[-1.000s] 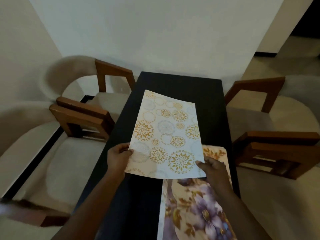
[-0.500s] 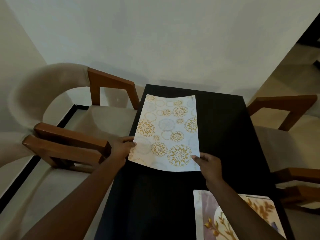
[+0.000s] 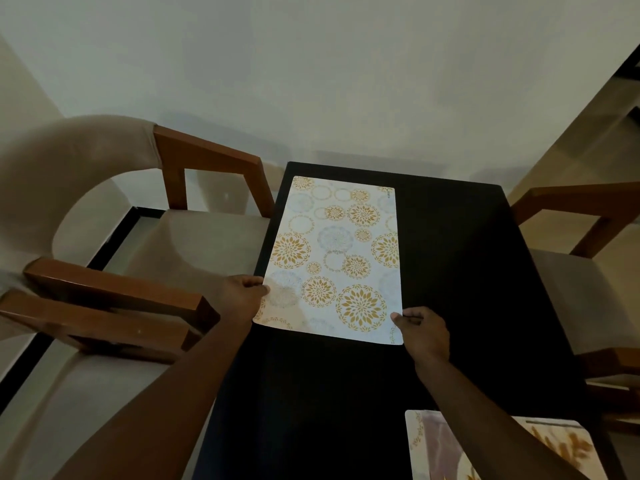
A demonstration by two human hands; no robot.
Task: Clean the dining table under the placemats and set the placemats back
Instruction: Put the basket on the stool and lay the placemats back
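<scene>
Now, nearest me at five o'clock, the floral placemat (image 3: 485, 445) lies on the dark worktop (image 3: 467, 271); a second ago it sat just under my right hand. Ahead, my left hand (image 3: 242, 296) and right hand (image 3: 424, 329) pinch the near corners of the gold-circle placemat (image 3: 336, 258), which has travelled from mid-worktop to eleven o'clock and now seems to lie flat. I judge it about placed. Beyond, at ten o'clock, a cushioned chair (image 3: 104, 188) waits.
</scene>
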